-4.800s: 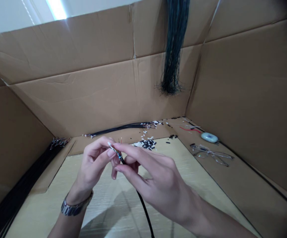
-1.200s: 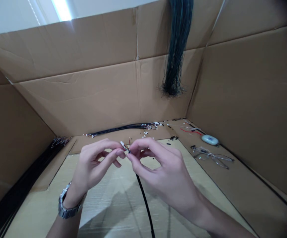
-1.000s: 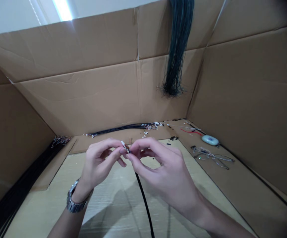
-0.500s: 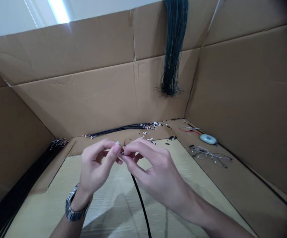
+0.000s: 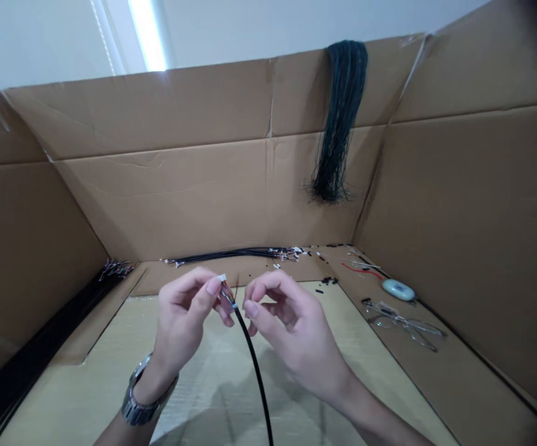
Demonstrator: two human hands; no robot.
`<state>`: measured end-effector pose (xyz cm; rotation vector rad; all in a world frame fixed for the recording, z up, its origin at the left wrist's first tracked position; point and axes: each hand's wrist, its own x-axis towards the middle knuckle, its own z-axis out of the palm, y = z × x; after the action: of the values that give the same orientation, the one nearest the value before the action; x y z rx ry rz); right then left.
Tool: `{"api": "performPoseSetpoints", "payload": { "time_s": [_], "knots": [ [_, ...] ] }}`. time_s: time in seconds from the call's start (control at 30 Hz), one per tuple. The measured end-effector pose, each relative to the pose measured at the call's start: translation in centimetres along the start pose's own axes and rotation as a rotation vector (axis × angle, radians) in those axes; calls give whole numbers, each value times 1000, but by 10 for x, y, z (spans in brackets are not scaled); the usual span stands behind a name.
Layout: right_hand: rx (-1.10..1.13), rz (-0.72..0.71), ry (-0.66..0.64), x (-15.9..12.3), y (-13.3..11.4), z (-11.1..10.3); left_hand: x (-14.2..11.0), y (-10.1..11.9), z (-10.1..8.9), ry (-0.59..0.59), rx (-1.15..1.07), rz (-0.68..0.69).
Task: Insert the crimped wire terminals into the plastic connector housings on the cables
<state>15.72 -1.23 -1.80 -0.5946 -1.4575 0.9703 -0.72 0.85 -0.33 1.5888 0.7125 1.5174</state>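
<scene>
My left hand (image 5: 184,316) pinches a small white connector (image 5: 222,278) between thumb and forefinger. Thin coloured wires (image 5: 227,293) run from the connector into the end of a black cable (image 5: 256,365), which hangs down toward the bottom edge. One reddish wire (image 5: 237,284) sticks up apart from the rest. Just right of the cable end, my right hand (image 5: 291,328) has curled fingers, thumb and forefinger slightly apart, with nothing visible in them. It does not touch the cable.
Cardboard walls enclose the pale board (image 5: 203,396). Black cable bundles lie at the left (image 5: 59,334) and along the back (image 5: 231,254). Dark green wires (image 5: 345,118) hang over the back wall. Eyeglasses (image 5: 405,322), a pale oval device (image 5: 399,289) and black bits (image 5: 328,280) lie right.
My right hand has let go of the wires and moved slightly right. The left hand keeps the connector, and the wires now show more plainly. The camera view has tilted up.
</scene>
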Motion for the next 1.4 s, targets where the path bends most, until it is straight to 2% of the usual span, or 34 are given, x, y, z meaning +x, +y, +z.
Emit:
{"api": "performPoseSetpoints", "payload": {
  "time_s": [0.17,0.3,0.47,0.63,0.73,0.87,0.93,1.1,1.3,1.4],
  "knots": [
    [-20,10,-7,-3,-16,-2,-4,10,6,-50,260,166],
    [-82,80,9,-7,-25,0,-6,14,9,-98,355,242],
    [-168,50,2,-10,-26,2,-7,16,9,-103,375,232],
    [-188,59,65,-8,-20,5,-6,16,8,-101,364,198],
    [-96,19,49,-4,-20,5,-5,16,7,-105,278,104],
    [-122,-30,88,-2,-23,4,-3,12,2,-114,115,36],
    [-151,-20,94,-3,-24,4,-1,8,-2,-128,35,40],
    [-162,2,90,-4,-25,1,5,4,-10,-261,-21,100],
    [-137,57,76,0,-24,-1,8,5,-12,-231,29,83],
    [-205,19,92,-3,-18,0,7,7,-10,-210,53,64]
  ]
}}
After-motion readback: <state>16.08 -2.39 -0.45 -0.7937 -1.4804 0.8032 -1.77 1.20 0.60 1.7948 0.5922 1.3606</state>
